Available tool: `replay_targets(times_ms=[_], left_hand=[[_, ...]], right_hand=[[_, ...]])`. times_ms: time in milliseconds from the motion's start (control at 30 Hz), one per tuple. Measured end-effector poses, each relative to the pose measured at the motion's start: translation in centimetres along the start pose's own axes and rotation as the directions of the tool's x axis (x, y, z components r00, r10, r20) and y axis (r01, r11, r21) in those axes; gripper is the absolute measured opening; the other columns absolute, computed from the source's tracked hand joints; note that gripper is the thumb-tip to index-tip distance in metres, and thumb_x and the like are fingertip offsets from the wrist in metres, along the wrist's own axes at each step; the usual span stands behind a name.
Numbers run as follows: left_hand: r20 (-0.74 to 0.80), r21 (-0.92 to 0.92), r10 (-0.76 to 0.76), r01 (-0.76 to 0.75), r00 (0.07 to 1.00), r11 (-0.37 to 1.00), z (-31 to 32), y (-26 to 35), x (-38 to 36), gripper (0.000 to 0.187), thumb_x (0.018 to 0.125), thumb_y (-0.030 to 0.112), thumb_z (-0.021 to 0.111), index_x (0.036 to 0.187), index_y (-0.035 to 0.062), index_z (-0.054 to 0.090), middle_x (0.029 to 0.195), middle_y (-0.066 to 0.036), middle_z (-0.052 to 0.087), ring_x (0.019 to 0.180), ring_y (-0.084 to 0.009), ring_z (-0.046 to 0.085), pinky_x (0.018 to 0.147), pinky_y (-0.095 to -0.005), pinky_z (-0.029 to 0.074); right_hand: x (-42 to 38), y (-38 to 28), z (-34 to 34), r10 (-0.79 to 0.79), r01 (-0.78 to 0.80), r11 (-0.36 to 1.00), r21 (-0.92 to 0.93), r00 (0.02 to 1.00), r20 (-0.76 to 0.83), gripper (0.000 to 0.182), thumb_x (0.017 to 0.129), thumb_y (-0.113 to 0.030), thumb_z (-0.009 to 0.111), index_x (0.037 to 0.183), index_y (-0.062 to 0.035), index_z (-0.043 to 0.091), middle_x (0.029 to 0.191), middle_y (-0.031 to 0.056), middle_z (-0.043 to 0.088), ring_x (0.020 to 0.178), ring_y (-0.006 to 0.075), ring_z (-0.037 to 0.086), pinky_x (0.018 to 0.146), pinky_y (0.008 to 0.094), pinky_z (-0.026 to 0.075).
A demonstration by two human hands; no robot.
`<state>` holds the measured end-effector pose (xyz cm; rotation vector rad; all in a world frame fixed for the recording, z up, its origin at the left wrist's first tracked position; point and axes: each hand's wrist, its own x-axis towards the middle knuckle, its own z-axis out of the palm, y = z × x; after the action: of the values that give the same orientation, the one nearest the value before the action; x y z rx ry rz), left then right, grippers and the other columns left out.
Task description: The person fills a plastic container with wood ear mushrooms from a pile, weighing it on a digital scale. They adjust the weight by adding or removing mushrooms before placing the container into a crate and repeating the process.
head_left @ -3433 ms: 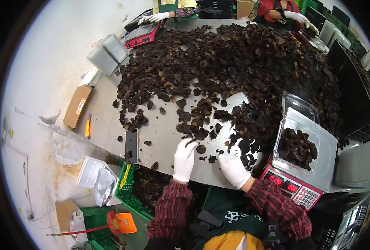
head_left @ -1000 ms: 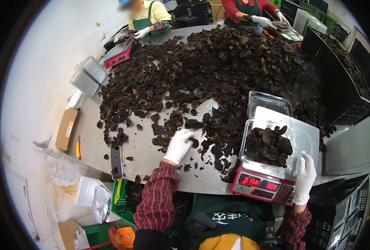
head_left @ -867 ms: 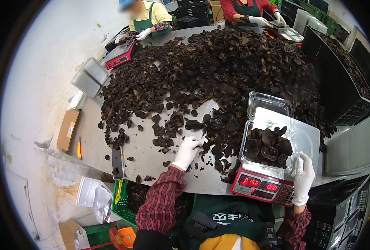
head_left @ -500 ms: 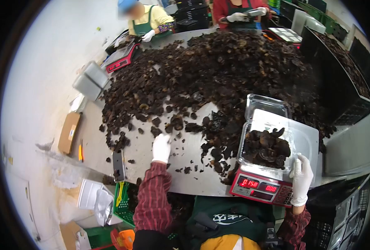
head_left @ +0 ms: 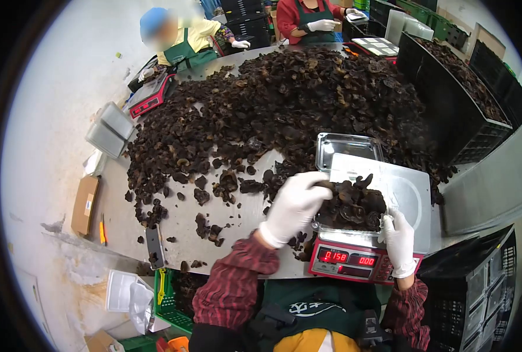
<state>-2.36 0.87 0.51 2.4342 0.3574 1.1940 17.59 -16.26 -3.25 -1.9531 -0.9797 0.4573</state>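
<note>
A clear plastic box [head_left: 318,226] filled with dark, curled wood ear mushrooms [head_left: 352,205] rests on the pan of a red digital scale [head_left: 314,258] reading 0.158. My left hand [head_left: 296,205], in a white glove, is at the box's left side, its fingers closed on a dark wood ear piece beside the contents. Gloved in white too, my right hand [head_left: 399,243] pinches the box's right front corner. The box's open lid [head_left: 346,145] lies behind, over the scale's far edge.
A large heap of wood ears [head_left: 308,94] covers much of the steel table [head_left: 243,217]. Black crates [head_left: 455,105] stand at right; a phone [head_left: 154,246] lies near the front left edge. Two people work across the table, near another red scale [head_left: 149,100] and stacked clear boxes [head_left: 109,129].
My left hand has moved right from the table to the box's left side. My right hand stays at the box corner. The reading is unchanged, and the whole view has shifted.
</note>
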Motion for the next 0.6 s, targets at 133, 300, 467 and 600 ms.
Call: replay_targets(times_ms=[133,300,467,600], left_hand=[[0.386,0.08,0.031,-0.067,0.922,0.995,4.5,1.4,1.0,0.014,0.081,0.013,0.064,0.094,0.009,0.066,0.129,-0.013,0.053,0.119,-0.0316,0.048,0.101,-0.042,0.037],[0.194,-0.181,-0.016,0.052,0.981,0.982,2.1,1.8,1.5,0.023,0.077,0.011,0.07,0.099,0.0076,0.07,0.128,-0.015,0.056,0.117,-0.033,0.052,0.101,-0.0401,0.04],[0.025,-0.054,-0.28,0.28,0.96,0.958,0.0,-0.2,-1.5,0.018,0.082,0.001,0.066,0.099,0.0039,0.069,0.113,-0.011,0.063,0.102,-0.0231,0.061,0.086,-0.0302,0.049],[0.018,-0.077,-0.371,0.371,0.928,0.925,-0.2,0.2,-3.0,0.019,0.082,0.0,0.065,0.1,0.0036,0.069,0.111,-0.01,0.064,0.101,-0.0223,0.062,0.087,-0.0301,0.049]], right_hand=[[0.3,0.5,-0.1,-0.031,0.03,0.999,-0.043,0.999,-0.027,0.027,0.092,-0.015,0.058,0.115,0.0006,0.059,0.075,0.0145,0.063,0.062,0.0204,0.062,0.061,0.0324,0.048],[0.2,1.7,-0.7,-0.074,0.069,0.996,-0.054,0.992,-0.099,0.027,0.092,-0.018,0.059,0.113,-0.0004,0.061,0.076,0.0156,0.063,0.064,0.0232,0.063,0.062,0.033,0.048],[0.1,-0.1,-1.3,0.078,-0.074,0.996,0.042,0.993,-0.09,0.025,0.091,-0.016,0.06,0.111,-0.0012,0.062,0.084,0.0197,0.067,0.071,0.0285,0.066,0.067,0.0342,0.05],[0.4,1.9,-0.5,-0.136,0.124,0.99,-0.073,0.97,-0.199,0.023,0.09,-0.013,0.06,0.11,-0.0008,0.063,0.079,0.0161,0.066,0.061,0.0209,0.062,0.061,0.0314,0.048]])
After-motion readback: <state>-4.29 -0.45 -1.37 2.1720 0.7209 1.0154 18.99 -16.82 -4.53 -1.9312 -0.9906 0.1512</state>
